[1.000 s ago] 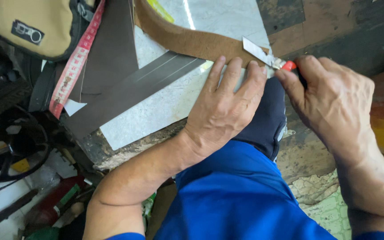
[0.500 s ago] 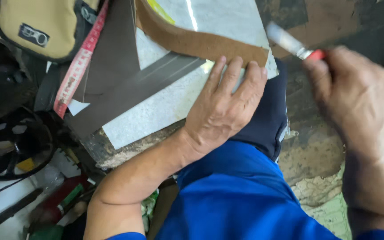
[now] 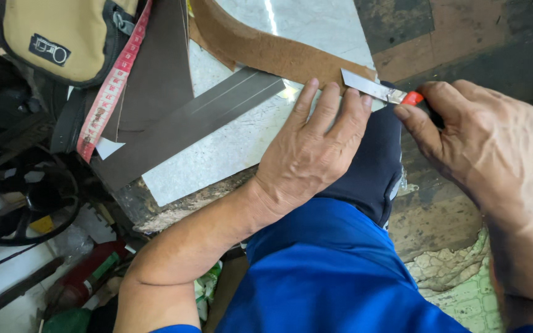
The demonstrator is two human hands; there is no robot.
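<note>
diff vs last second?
The right hand swung the knife up and away from the brown strip half a second ago, then brought the blade back to the strip's end. The left hand stayed pressed on the strip; the slab unchanged.

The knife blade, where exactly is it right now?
In the head view, upper right of centre: the knife blade lies at the right end of the brown leather strip, held by the right hand, just beyond the left hand fingertips.

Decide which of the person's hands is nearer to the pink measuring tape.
Left. The left hand presses on the brown leather strip, partway across the slab toward the pink measuring tape. The right hand holds the knife farther off, at the slab's opposite edge.
</note>
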